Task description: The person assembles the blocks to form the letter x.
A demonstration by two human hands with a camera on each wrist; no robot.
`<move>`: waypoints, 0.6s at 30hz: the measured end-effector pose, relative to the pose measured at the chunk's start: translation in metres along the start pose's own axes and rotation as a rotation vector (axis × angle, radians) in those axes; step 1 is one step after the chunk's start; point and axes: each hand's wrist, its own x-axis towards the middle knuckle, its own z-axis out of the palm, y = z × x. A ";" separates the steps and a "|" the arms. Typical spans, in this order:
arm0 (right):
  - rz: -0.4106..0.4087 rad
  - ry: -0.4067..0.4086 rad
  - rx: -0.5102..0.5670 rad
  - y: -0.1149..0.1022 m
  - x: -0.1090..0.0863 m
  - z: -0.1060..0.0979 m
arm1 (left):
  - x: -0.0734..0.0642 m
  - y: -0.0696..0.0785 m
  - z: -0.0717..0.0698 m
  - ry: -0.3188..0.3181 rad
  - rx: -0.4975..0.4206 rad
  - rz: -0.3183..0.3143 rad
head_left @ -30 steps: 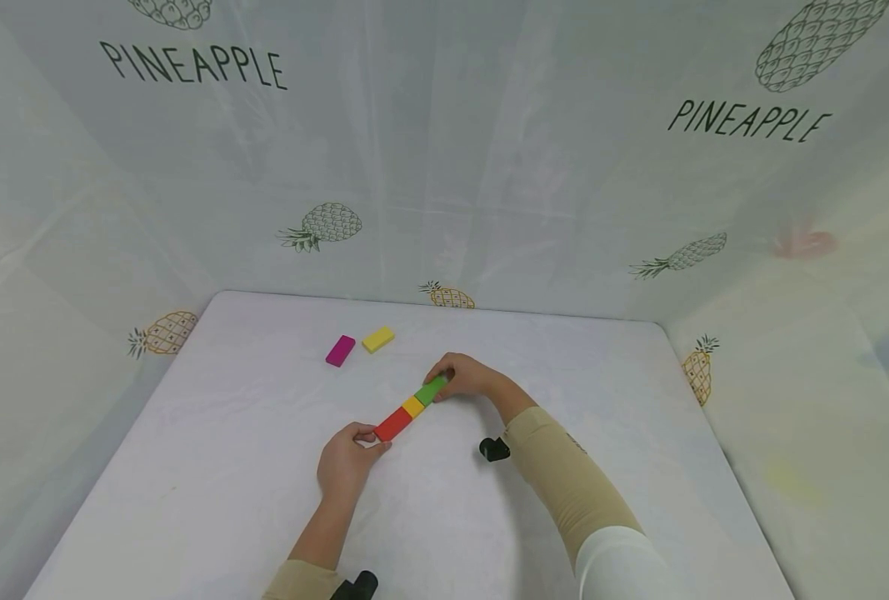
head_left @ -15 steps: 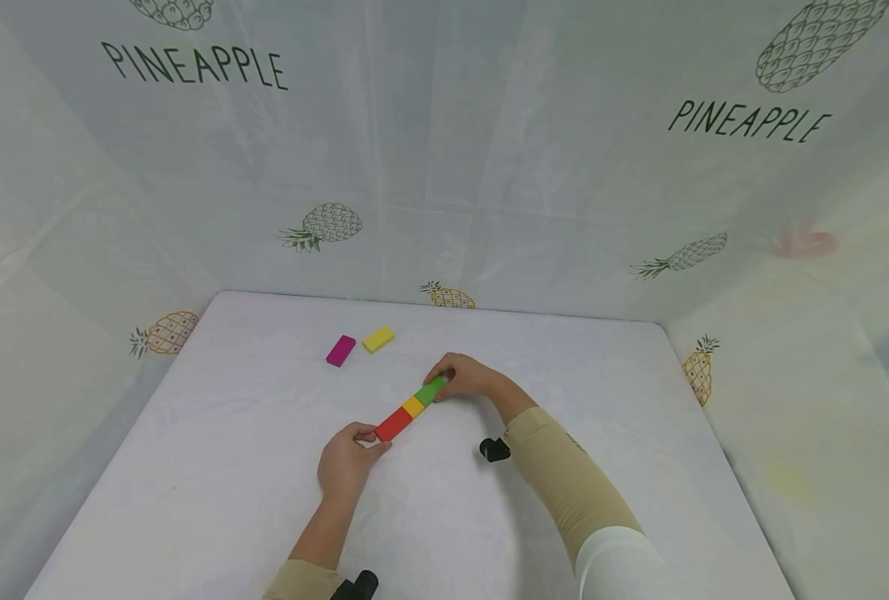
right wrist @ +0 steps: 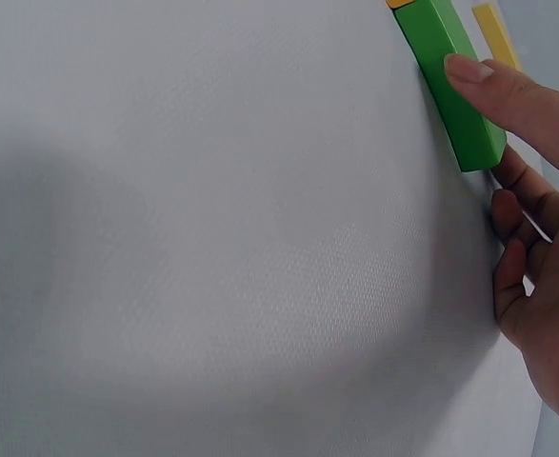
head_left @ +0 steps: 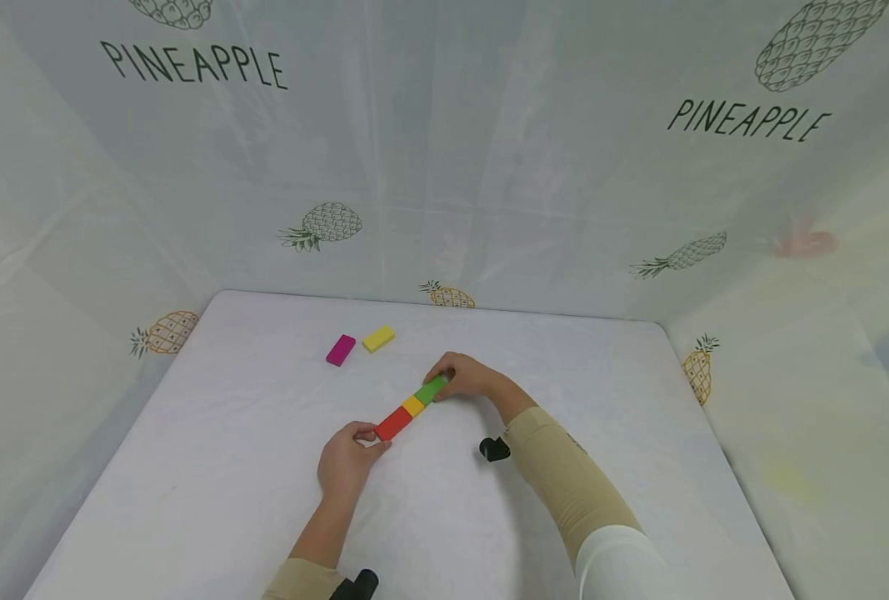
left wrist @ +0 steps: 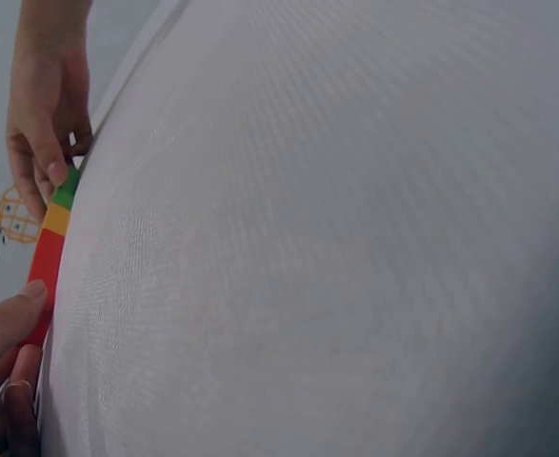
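Three blocks stand end to end in a slanting row on the white table (head_left: 212, 467): a red block (head_left: 393, 423), a small orange-yellow block (head_left: 413, 407) and a green block (head_left: 431, 390). My left hand (head_left: 345, 462) pinches the near end of the red block between thumb and fingers. At the far end, my right hand (head_left: 462, 375) grips the green block, its thumb along one side in the right wrist view. The orange-yellow block sits between the other two, touched by neither hand. In the left wrist view the red block (left wrist: 46, 267) shows beside my thumb.
A magenta block (head_left: 341, 350) and a yellow block (head_left: 378, 339) lie apart from the row, toward the back of the table. Behind the table hangs a pale curtain (head_left: 534, 208) printed with pineapples. Black wrist devices (head_left: 494, 449) sit on both forearms.
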 end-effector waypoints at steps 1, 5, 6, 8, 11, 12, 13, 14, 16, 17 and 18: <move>0.002 0.001 -0.002 0.000 0.000 0.000 | 0.000 0.000 0.000 0.000 -0.001 0.002; 0.008 0.004 -0.005 -0.001 0.000 0.000 | 0.000 -0.001 0.000 -0.002 -0.003 0.003; 0.007 0.004 -0.006 -0.001 0.000 0.000 | 0.000 -0.001 0.000 -0.003 -0.003 0.003; 0.006 0.005 -0.005 -0.002 -0.001 0.000 | 0.000 -0.001 -0.001 -0.006 -0.003 0.001; 0.005 0.008 -0.003 -0.002 0.000 0.000 | 0.000 -0.001 -0.001 -0.008 -0.003 -0.002; 0.005 0.008 -0.004 -0.001 0.000 0.000 | 0.000 -0.001 -0.001 -0.009 -0.004 -0.001; 0.006 0.008 -0.005 -0.001 0.000 0.000 | 0.000 -0.001 -0.001 -0.008 -0.005 -0.002; 0.008 0.007 -0.006 -0.001 0.000 0.000 | 0.000 -0.001 -0.001 -0.007 -0.007 -0.001; 0.007 0.006 -0.009 -0.001 0.000 0.000 | 0.000 -0.001 -0.001 -0.005 -0.006 0.002; 0.006 0.005 -0.010 0.000 0.000 0.000 | 0.000 -0.001 -0.001 -0.004 -0.006 0.002; 0.005 0.005 -0.010 -0.001 0.000 0.000 | -0.001 -0.001 -0.001 -0.003 -0.006 0.005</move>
